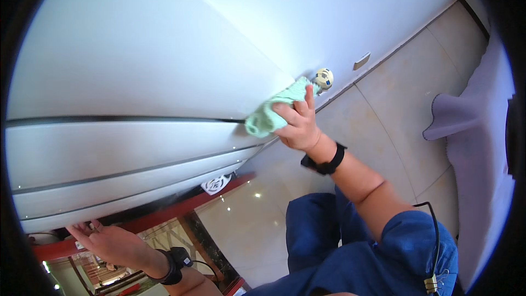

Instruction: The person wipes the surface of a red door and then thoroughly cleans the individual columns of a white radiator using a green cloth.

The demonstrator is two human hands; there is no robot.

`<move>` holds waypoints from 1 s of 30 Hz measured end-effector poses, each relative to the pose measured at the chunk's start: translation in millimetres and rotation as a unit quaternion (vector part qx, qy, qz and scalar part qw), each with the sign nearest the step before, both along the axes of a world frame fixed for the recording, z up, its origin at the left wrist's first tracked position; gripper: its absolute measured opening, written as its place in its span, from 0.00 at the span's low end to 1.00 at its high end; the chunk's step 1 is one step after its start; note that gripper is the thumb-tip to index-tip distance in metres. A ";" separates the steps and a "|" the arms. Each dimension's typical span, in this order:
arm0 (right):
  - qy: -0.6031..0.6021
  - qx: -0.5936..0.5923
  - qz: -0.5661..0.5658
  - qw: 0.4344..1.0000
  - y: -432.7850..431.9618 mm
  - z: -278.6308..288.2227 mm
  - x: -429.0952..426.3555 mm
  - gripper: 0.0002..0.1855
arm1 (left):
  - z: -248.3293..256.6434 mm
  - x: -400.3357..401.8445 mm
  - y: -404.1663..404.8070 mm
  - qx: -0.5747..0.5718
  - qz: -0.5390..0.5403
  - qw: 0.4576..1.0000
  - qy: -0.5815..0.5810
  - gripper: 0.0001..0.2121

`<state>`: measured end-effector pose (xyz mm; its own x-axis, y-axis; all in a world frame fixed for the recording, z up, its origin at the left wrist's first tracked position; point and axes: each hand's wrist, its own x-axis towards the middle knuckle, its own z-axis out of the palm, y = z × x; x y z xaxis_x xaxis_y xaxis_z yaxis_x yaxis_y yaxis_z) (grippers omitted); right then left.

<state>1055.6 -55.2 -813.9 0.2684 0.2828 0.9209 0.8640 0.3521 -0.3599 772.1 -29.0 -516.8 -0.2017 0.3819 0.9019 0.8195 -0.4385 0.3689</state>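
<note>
My right hand [299, 125] holds a folded light green cloth [269, 117] against the right end of a large white panelled body [123, 148], near the end of its dark groove. Just past the cloth's upper end, a round cream object with dark markings [324, 78] sits by the white wall [370, 16]. At the lower left, my left hand [92, 238] reaches to the lower edge of the white body, over a red ledge. Its fingertips are partly hidden, and I cannot tell whether they grip the edge.
A white patterned piece [215, 185] lies by the red ledge [242, 180]. Below is a dark-framed glass or mirrored surface [164, 238]. Pale floor tiles [361, 131] run along the wall, which bears a small plate [361, 61]. Lilac fabric [472, 164] hangs at the right.
</note>
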 end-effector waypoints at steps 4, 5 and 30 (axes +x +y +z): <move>-0.097 0.044 -0.023 0.994 6.1 108.6 19.4 0.07 | 57.9 1.3 -13.6 0.033 0.006 0.993 0.113 0.30; -0.117 0.042 -0.020 0.992 3.0 134.3 20.4 0.08 | 69.4 3.9 -15.4 0.060 0.083 0.979 0.176 0.32; -0.343 -0.012 -0.094 0.935 -15.3 583.4 37.7 0.27 | 294.1 26.4 -30.1 -0.072 -0.140 0.907 0.391 0.37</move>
<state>1093.3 -70.5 -230.5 -0.3354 0.3127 0.8887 0.9403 0.1689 0.2954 798.6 -59.1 -222.7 0.6009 0.4451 0.6639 0.7197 -0.6627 -0.2071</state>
